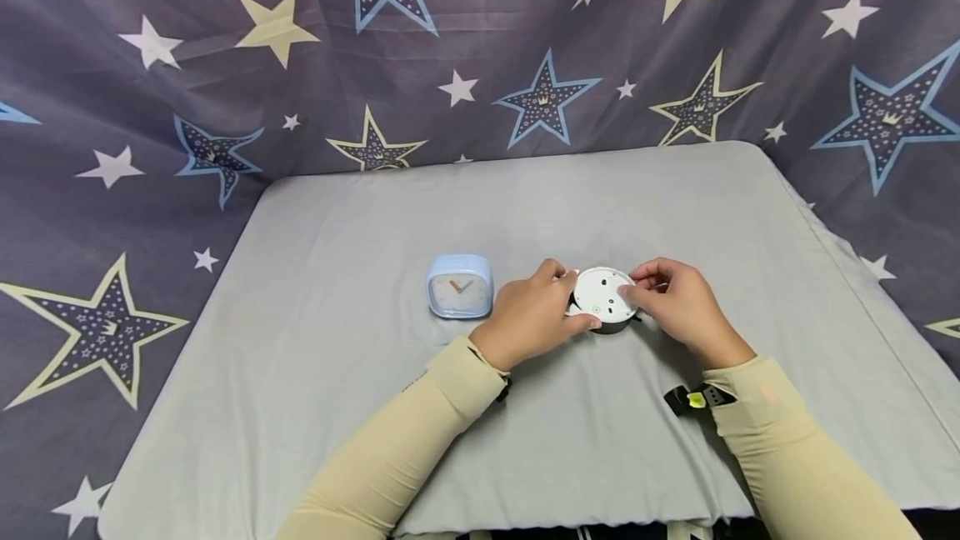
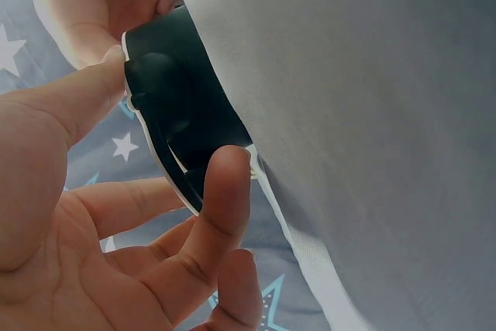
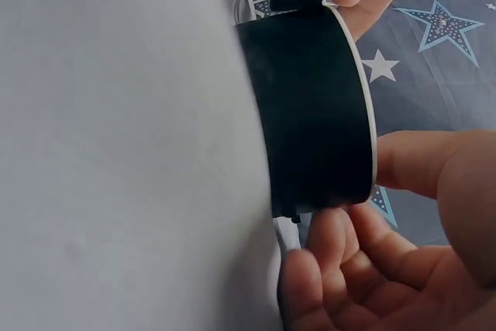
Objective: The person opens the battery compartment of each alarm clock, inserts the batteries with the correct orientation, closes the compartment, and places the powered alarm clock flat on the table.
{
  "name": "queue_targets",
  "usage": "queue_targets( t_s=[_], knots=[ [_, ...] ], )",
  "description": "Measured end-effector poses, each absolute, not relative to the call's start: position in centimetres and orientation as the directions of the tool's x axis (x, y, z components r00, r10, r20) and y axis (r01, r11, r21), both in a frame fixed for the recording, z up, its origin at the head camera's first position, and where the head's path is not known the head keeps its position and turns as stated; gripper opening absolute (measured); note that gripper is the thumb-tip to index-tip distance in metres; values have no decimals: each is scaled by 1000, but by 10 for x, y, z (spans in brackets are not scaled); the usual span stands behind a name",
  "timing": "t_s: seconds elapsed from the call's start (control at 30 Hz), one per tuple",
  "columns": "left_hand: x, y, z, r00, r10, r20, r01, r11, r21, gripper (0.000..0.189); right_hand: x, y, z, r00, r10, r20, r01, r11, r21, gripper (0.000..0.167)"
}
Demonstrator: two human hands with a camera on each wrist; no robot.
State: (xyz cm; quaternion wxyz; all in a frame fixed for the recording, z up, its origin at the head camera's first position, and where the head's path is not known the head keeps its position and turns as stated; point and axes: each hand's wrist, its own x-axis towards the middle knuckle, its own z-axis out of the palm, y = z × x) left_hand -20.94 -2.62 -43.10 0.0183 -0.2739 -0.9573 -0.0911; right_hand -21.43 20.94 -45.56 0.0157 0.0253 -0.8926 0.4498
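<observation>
A round alarm clock (image 1: 598,292) with a white back and black sides lies face down on the grey cloth. Small dark knobs or holes dot its back. My left hand (image 1: 534,313) grips its left side, with the thumb along the rim of the back and the fingers at the far edge. From the right, my right hand (image 1: 684,307) holds it, its thumb on the white back and its fingers curled by the side. Both wrist views show the black side wall (image 3: 314,106) between thumb and fingers. The clock's face is hidden underneath.
A light blue square clock (image 1: 461,261) stands upright to the left of my left hand, its dial facing me. Grey cloth (image 1: 360,407) covers the table. A dark curtain (image 1: 480,48) with stars hangs behind and at both sides.
</observation>
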Motion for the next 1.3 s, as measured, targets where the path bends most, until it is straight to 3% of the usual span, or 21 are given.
queue_targets(
  t_s=[0.23, 0.83, 1.3],
  knots=[
    [-210, -25, -431, -848, 522, 92, 530, 833, 162, 76, -215, 212, -454, -994, -89, -58, 6, 502, -865, 33],
    [-209, -26, -433, -858, 508, 79, 514, 840, 172, 77, -219, 209, -453, -994, -83, -64, 15, 493, -870, 22],
    [-210, -24, -430, -860, 506, 66, 509, 841, 183, 77, -224, 209, -447, -990, -93, -106, 50, 470, -881, 23]
  ],
)
